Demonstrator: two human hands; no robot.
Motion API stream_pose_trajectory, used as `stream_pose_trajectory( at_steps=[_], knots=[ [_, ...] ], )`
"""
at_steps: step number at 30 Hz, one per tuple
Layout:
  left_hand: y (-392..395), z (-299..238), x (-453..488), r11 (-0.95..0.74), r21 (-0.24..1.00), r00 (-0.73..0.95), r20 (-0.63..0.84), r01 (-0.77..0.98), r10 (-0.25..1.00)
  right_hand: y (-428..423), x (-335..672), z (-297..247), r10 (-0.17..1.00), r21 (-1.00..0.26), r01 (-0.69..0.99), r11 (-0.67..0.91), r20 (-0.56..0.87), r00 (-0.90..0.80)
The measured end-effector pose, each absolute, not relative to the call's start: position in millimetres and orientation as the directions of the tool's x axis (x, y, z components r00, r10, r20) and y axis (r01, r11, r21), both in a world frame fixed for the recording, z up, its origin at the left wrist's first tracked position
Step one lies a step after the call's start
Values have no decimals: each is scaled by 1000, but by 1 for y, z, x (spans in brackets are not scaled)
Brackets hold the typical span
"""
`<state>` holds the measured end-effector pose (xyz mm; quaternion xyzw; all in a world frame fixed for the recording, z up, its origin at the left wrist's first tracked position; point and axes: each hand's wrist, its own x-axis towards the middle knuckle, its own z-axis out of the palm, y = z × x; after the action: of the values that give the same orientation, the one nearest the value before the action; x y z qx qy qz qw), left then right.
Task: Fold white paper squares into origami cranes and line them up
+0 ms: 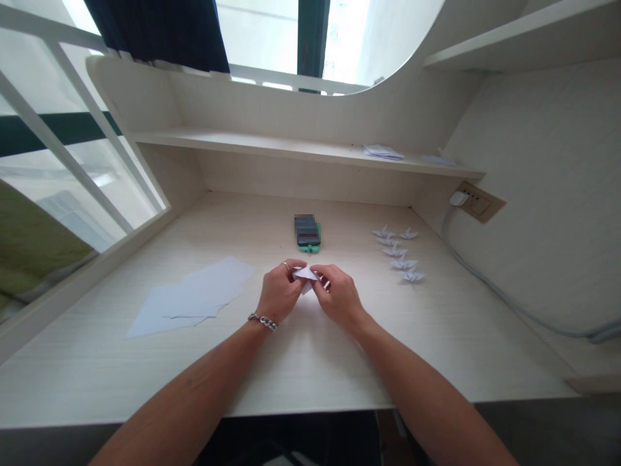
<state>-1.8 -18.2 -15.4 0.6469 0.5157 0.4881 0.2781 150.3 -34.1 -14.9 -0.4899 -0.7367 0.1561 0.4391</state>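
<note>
Between both hands, just above the middle of the desk, is a small piece of folded white paper (306,274). My left hand (282,288) pinches its left side, with a ring on one finger and a chain bracelet at the wrist. The right side of the paper is gripped by the fingers and thumb of my right hand (337,292). Part of the paper is hidden behind the fingers. Several folded paper cranes (402,264) stand in a loose group on the desk to the right of my hands.
Loose white sheets (189,294) lie overlapping on the desk (310,362) at left. A phone in a green-edged case (308,236) lies just beyond my hands. More paper (383,152) rests on the shelf (272,147). A cable (504,294) runs down from a wall socket (480,202) at right.
</note>
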Motion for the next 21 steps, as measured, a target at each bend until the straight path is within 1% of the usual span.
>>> stream_pose_trajectory(
  at_steps=[2,7,13,15,19,21],
  knots=[
    [-21,-14,0,-332,825,16,366,457,931,-32,150,-17,858,-651,610,453,505,-98],
    [-26,-12,4,-359,779,104,359,514,928,-30,150,-18,848,-668,597,444,529,-40],
    [-27,-8,5,-382,768,155,355,514,922,-30,150,-15,896,-785,485,385,443,6],
    [-26,-9,4,-379,793,165,343,477,925,-30,151,-14,903,-807,449,384,429,-2],
    [-23,-15,3,-351,886,191,305,301,933,-29,152,-15,911,-835,396,382,413,-8],
    [-21,-18,3,-337,906,199,292,255,936,-29,153,-16,915,-844,384,375,402,-8]
  ],
)
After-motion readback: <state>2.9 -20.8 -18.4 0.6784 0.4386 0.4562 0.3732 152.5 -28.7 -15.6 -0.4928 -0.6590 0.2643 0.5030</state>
